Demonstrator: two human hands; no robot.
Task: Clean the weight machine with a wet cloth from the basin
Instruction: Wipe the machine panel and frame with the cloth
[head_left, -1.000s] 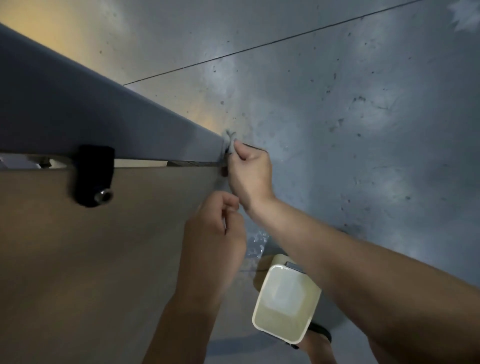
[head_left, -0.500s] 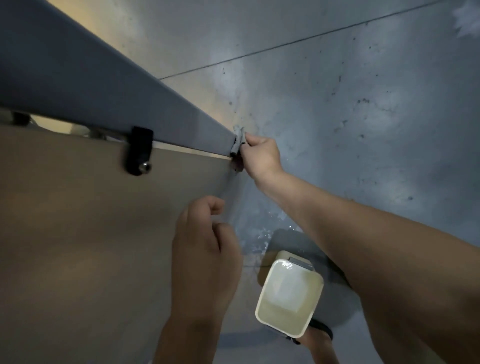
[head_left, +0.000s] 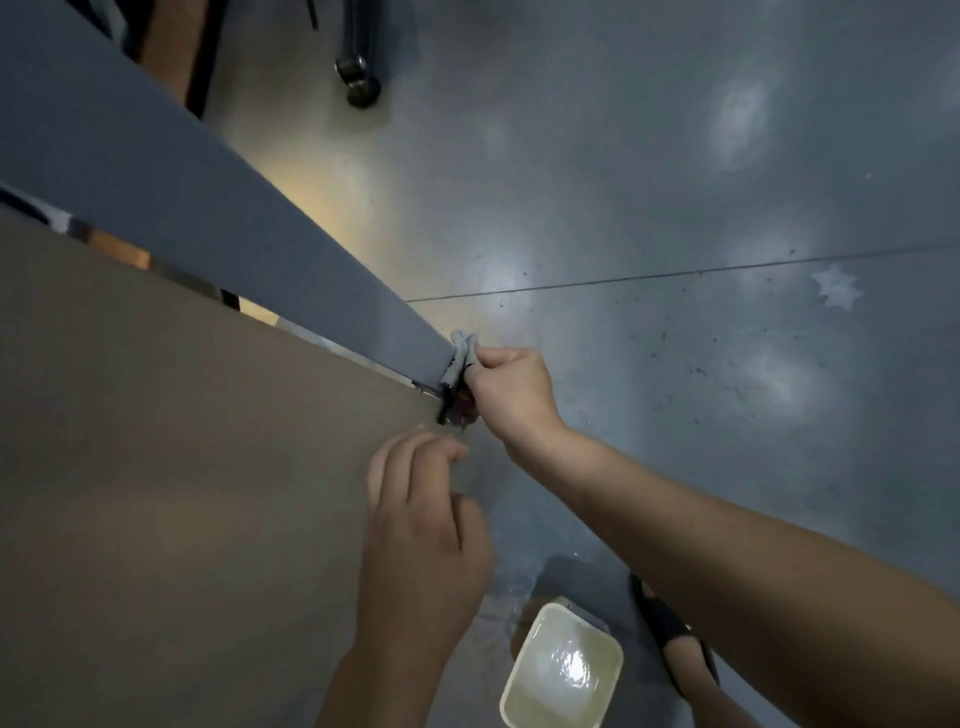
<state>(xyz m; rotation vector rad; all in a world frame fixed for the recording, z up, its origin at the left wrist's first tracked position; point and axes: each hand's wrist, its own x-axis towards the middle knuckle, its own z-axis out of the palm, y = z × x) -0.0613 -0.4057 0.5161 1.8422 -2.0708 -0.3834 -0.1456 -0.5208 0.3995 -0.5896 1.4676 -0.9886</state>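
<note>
My right hand (head_left: 511, 392) grips a bunched grey wet cloth (head_left: 460, 357) and holds it against the end of the weight machine's grey beam (head_left: 218, 208). A wide tan panel (head_left: 182, 467) of the machine fills the lower left. My left hand (head_left: 421, 525) hovers with loosely curled fingers at the panel's right edge and holds nothing. The cream basin (head_left: 563, 673) with water stands on the floor below my arms.
The grey concrete floor (head_left: 675, 208) spreads to the right, wet around the basin. A foot in a dark sandal (head_left: 670, 631) stands beside the basin. A metal foot of other equipment (head_left: 358, 78) shows at the top.
The view has tilted, so the beam end, cloth and right hand sit lower in frame. My right hand still holds the cloth at the beam's end. My left hand stays by the panel.
</note>
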